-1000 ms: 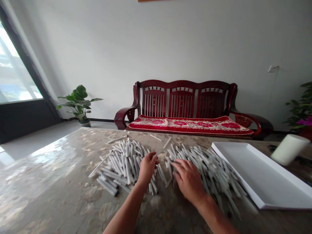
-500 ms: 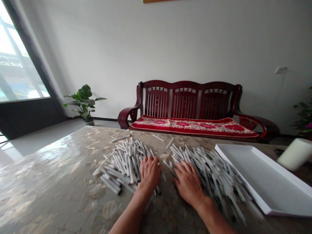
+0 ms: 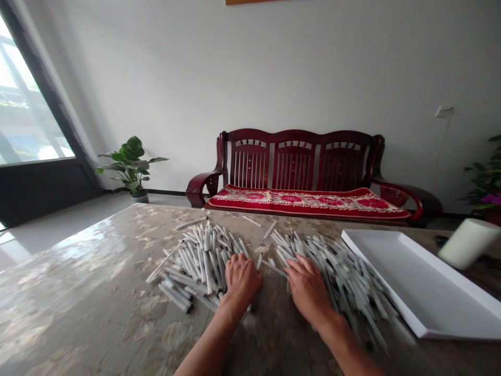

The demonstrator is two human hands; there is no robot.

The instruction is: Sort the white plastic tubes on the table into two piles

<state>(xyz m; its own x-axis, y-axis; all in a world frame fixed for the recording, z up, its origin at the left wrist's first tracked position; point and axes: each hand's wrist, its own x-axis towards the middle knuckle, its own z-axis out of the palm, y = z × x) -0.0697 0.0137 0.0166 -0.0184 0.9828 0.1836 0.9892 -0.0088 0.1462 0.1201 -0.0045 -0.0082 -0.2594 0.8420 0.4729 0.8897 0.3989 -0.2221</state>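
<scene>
your left hand (image 3: 241, 279) and right hand (image 3: 309, 287) have settled, fingers flat on pens (image 3: 201, 256) pointing mostly away, gripping none; tray (image 3: 415, 282) by table (image 3: 78, 292) right edge.

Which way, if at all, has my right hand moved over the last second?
Yes, a little. The right hand has shifted right, toward the white tray, and its fingers now lie on the right pile of pens.
</scene>
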